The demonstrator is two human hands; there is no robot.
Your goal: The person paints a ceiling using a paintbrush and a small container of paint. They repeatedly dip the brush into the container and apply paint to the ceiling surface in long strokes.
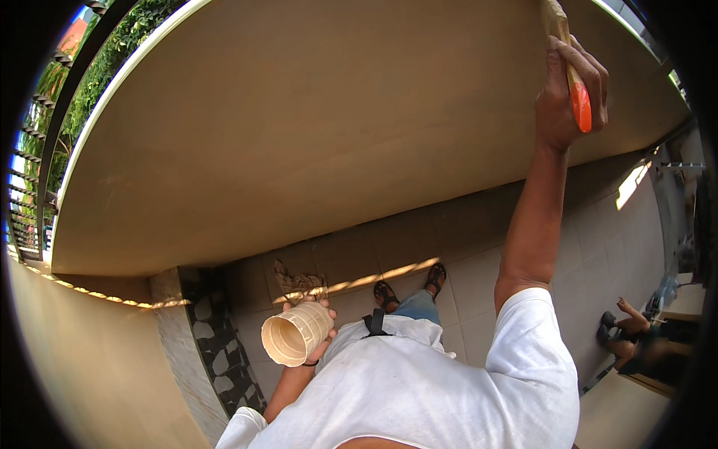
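Observation:
My right hand [559, 112] is raised at the upper right, its fingers closed around the handle of a paintbrush [580, 105]. The handle is wooden with a bright orange end that points down; the brush's upper part runs to the picture's top edge, and its bristles cannot be made out. Just beyond it spreads a broad tan wall [321, 135]. Lower down on the left, my left hand [324, 349] grips a cream plastic cup [295, 335] with ribbed sides. The cup is tilted with its mouth toward the view, and its inside is coated in a cream colour.
Behind the wall's left end stand a dark metal fence [54, 127] and green plants [112, 71]. Below runs a tiled floor [479, 258] with a brownish crumpled item [298, 280]. A stone-patterned strip [217, 344] borders the left. Another person [636, 333] is at the far right.

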